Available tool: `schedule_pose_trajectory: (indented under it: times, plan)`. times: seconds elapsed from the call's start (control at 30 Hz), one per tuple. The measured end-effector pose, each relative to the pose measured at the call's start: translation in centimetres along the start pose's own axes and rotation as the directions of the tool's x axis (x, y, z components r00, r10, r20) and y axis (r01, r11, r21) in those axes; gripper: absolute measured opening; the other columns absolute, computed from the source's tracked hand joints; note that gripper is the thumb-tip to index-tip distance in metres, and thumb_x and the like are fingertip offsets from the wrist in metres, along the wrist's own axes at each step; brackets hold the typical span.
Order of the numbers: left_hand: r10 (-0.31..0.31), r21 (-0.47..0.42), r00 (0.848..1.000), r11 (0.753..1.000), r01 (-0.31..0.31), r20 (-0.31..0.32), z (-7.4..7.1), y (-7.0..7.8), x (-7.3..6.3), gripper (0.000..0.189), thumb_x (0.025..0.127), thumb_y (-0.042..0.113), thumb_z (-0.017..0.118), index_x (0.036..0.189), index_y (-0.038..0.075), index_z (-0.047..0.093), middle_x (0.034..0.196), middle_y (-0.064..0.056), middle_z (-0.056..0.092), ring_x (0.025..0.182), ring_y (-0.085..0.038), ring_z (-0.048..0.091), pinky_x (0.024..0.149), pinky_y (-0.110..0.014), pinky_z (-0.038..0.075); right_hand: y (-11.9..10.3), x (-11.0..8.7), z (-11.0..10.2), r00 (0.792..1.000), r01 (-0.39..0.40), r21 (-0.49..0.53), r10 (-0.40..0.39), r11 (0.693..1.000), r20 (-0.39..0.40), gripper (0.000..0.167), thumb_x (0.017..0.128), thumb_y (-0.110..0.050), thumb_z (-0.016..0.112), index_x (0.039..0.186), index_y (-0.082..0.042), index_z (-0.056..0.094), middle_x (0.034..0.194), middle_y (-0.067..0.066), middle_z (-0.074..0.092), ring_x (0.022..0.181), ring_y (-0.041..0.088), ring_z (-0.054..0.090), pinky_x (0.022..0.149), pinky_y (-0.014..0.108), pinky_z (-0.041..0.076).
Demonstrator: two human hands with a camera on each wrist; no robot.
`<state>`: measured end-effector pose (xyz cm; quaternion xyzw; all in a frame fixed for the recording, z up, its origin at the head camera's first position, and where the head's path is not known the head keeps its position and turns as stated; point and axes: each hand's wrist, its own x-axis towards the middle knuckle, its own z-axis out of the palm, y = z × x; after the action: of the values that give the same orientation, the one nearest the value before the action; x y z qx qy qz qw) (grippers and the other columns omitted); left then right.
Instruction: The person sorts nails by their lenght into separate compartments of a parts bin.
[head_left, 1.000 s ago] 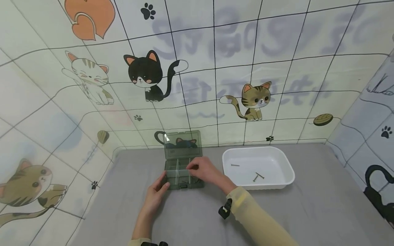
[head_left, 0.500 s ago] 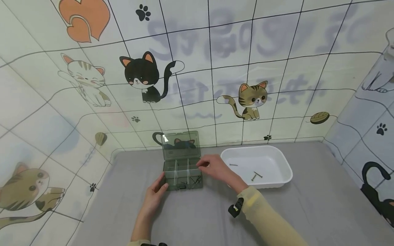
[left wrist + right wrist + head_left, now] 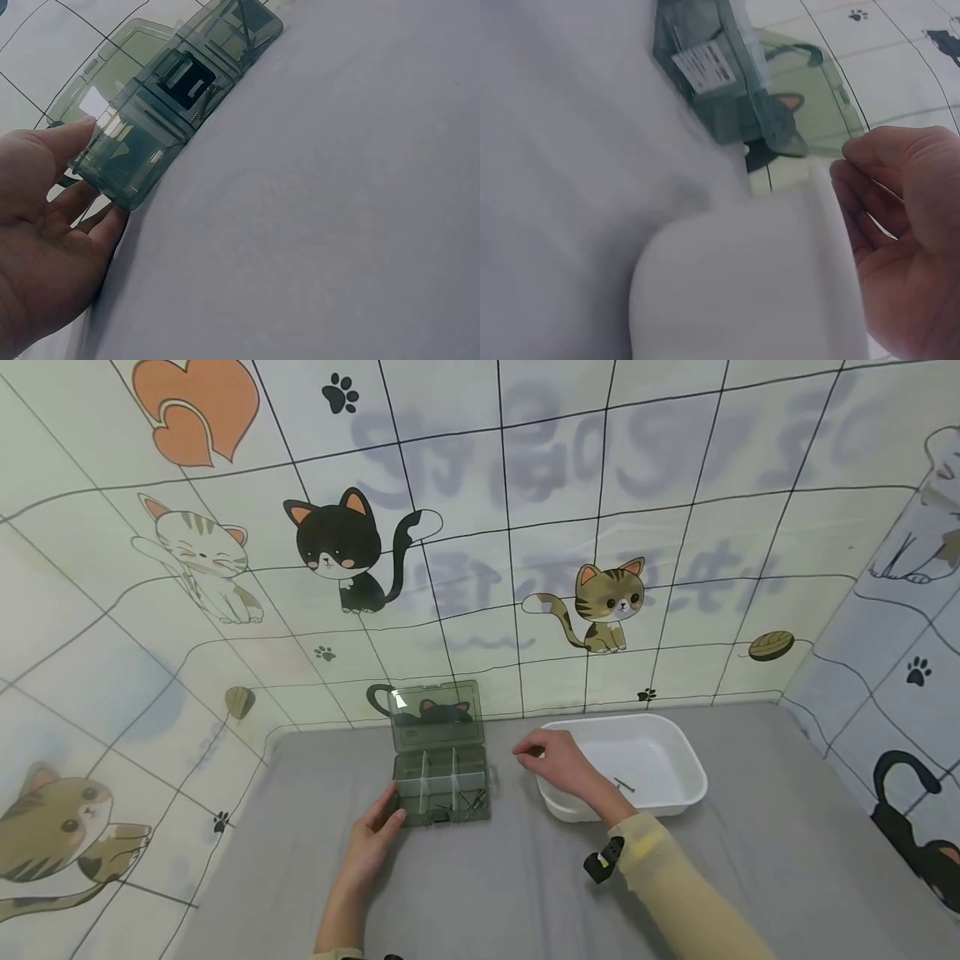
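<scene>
A translucent green compartment box (image 3: 441, 785) stands on the grey cloth with its lid raised against the wall. Several screws (image 3: 472, 799) lie in its front right compartment. My left hand (image 3: 371, 835) grips the box's left end, thumb on the upper edge and fingers at the lower corner, as the left wrist view shows. My right hand (image 3: 562, 764) hovers over the left rim of the white tray (image 3: 693, 789). Its fingers are loosely bent, and nothing shows between the thumb and index finger in the right wrist view. Inside the tray, screws (image 3: 624, 785) are partly hidden by that hand.
Clear dividers (image 3: 453, 772) part the box into compartments. Grey cloth (image 3: 517, 877) covers the tabletop. Behind it rises a tiled-pattern wall sheet (image 3: 480, 652) with printed cats, and the lid touches or nearly touches it.
My right hand has moved right, from over the box to the tray's left side. The screws in the box's front right compartment now show. My left hand stays on the box.
</scene>
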<state>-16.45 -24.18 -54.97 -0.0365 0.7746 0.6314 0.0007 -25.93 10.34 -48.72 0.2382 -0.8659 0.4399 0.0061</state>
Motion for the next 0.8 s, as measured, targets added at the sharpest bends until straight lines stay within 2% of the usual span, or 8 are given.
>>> schedule_pose_trajectory:
  times: [0.2,0.37,0.57,0.8]
  plan:
    - [-0.002,0.001,1.000,1.000,0.002,-0.001,0.1,0.0,0.0,0.055,0.104,0.010,0.061,0.156,0.006,0.043,0.163,-0.011,0.034,0.152,-0.028,0.026,0.099,-0.005,0.033,1.6,-0.5,-1.3,0.999,-0.007,-0.027,0.006,1.000,-0.046,0.013,0.095,-0.001,0.069,0.104,0.000,0.078,0.098,0.006,0.074,0.088,0.021,0.068,0.077,0.036,0.056]
    - [0.008,0.008,1.000,1.000,-0.008,-0.006,0.0,-0.1,0.1,0.055,0.104,0.008,0.061,0.156,0.005,0.043,0.163,-0.012,0.035,0.151,-0.027,0.027,0.099,-0.005,0.033,3.1,-0.7,-2.1,0.996,-0.070,-0.057,0.067,0.996,-0.054,0.012,0.093,-0.001,0.070,0.102,-0.003,0.078,0.099,0.007,0.075,0.092,0.023,0.069,0.082,0.039,0.056]
    - [0.018,0.005,1.000,1.000,-0.018,-0.003,0.0,-0.2,0.1,0.055,0.104,0.006,0.060,0.156,0.004,0.043,0.163,-0.013,0.034,0.151,-0.027,0.027,0.100,-0.005,0.032,4.6,-0.9,-3.1,0.993,-0.116,-0.089,0.114,0.989,-0.028,0.012,0.092,-0.002,0.071,0.102,-0.001,0.078,0.101,0.008,0.075,0.096,0.026,0.069,0.086,0.043,0.055]
    - [0.011,0.008,1.000,1.000,-0.010,-0.005,0.1,0.0,0.0,0.054,0.104,0.008,0.061,0.156,0.006,0.044,0.163,-0.012,0.035,0.151,-0.028,0.027,0.099,-0.005,0.033,5.7,-0.7,-3.9,0.988,-0.142,-0.158,0.150,0.977,0.043,0.014,0.092,-0.003,0.071,0.105,0.000,0.077,0.100,0.008,0.074,0.095,0.025,0.067,0.083,0.041,0.054]
